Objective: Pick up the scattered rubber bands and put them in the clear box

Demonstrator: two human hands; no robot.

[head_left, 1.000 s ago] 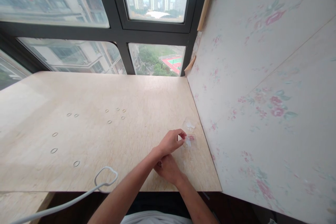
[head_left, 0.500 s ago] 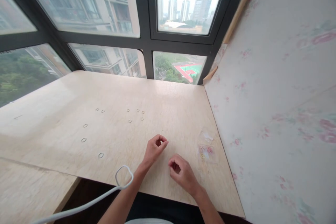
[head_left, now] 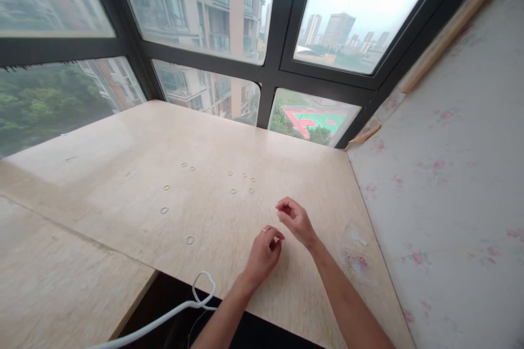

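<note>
My left hand [head_left: 264, 255] hovers over the table near its front edge, fingers curled, thumb and fingertips brought together. A pale thin band shows on one of its fingers. Just beyond and to the right, my right hand [head_left: 298, 222] is closed in a pinch, pointing left. Anything either pinch holds is too small to make out. Several thin loops lie scattered on the table to the left, among them a near loop [head_left: 190, 240], a middle loop [head_left: 164, 210] and a far loop [head_left: 233, 191]. A clear plastic bag [head_left: 355, 253] with small coloured pieces lies right of my right forearm.
The pale wooden table [head_left: 135, 147] runs back to dark window frames [head_left: 269, 92]. A flowered wall [head_left: 442, 202] bounds it on the right. A white looped cable [head_left: 164, 319] hangs by the front edge, where a dark gap opens between table sections.
The view has turned to the right. My right hand has moved from nearer the front edge to beyond my left hand; my left hand has come back toward the front edge.
</note>
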